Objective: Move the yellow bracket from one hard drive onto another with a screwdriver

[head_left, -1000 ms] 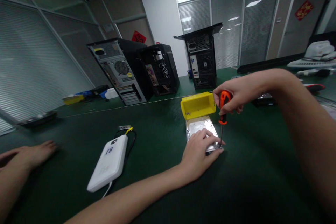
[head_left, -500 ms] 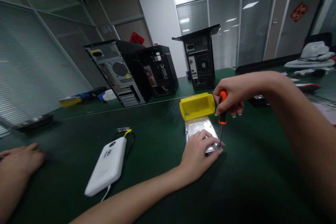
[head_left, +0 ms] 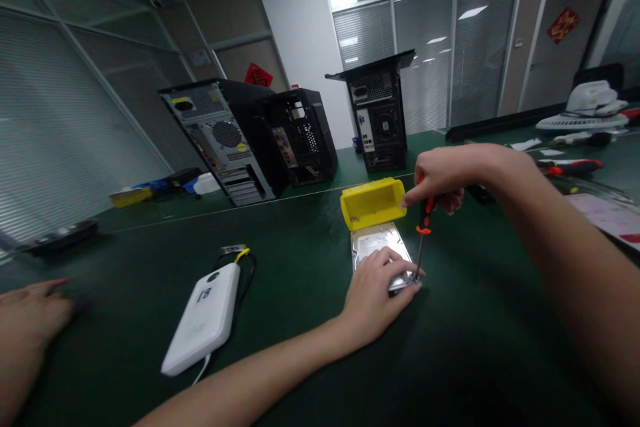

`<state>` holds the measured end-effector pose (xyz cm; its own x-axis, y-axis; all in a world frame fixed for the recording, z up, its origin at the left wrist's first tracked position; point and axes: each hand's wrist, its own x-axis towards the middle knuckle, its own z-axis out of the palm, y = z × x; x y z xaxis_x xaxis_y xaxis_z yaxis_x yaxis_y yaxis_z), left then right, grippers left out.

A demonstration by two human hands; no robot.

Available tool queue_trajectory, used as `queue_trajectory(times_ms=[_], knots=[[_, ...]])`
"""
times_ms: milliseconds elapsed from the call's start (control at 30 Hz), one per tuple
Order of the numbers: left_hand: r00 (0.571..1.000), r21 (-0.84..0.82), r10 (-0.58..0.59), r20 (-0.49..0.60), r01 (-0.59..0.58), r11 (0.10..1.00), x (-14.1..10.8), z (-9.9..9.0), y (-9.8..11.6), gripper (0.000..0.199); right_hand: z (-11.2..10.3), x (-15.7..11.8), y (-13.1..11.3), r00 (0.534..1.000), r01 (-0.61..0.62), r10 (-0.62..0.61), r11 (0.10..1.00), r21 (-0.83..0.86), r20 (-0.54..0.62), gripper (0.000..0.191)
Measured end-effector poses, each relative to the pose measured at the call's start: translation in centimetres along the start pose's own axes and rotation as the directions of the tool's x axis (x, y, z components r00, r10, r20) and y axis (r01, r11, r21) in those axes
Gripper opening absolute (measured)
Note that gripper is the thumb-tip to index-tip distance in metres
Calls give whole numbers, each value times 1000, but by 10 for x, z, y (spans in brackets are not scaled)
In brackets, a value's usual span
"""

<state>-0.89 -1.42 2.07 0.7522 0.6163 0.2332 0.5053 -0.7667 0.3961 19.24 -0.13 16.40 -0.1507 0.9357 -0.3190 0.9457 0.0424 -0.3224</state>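
Head view: grasping a screwdriver (head_left: 425, 213) in the right hand (head_left: 440, 180), tip-down at the near right corner of a hard drive (head_left: 371, 239), and holding that drive on the bench (head_left: 290, 273) with the left hand (head_left: 373, 288), seemingly mid screw-turning, next calling for steady downward pressure.

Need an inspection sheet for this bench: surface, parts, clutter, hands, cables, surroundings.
Surface: green tabletop.
Job's things: hard drive lying flat; screwdriver, tip at its near right corner; yellow bin just behind.
Clutter: white device left of the drive; red-handled tool far right.
Hands: left hand over the drive; right hand gripping the screwdriver; another person's hand at left edge.
Cables: white cable at the device's near end.
Surroundings: computer cases, blinds.
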Motion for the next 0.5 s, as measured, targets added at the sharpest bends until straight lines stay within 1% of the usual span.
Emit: queue_trajectory(times_ms=[100, 233, 367, 400, 500], knots=[[1000, 1, 6, -7, -6, 1000, 0, 0, 0, 20, 1, 1, -1, 1000, 5, -5, 1000, -14, 1, 62], [1000, 6, 15, -12, -15, 1000, 0, 1, -1, 20, 2, -3, -3, 992, 105, -109, 993, 53, 68, 71], [1000, 11, 15, -12, -15, 1000, 0, 1, -1, 20, 1, -13, -3, 987, 154, -158, 983, 102, 40, 84], [1000, 12, 14, -11, -14, 1000, 0, 1, -1, 20, 1, -15, -3, 984, 164, -170, 981, 107, 45, 83], [1000, 11, 13, -8, -13, 1000, 0, 1, -1, 20, 0, -18, -3, 976, 189, -198, 976, 105, 87, 70]])
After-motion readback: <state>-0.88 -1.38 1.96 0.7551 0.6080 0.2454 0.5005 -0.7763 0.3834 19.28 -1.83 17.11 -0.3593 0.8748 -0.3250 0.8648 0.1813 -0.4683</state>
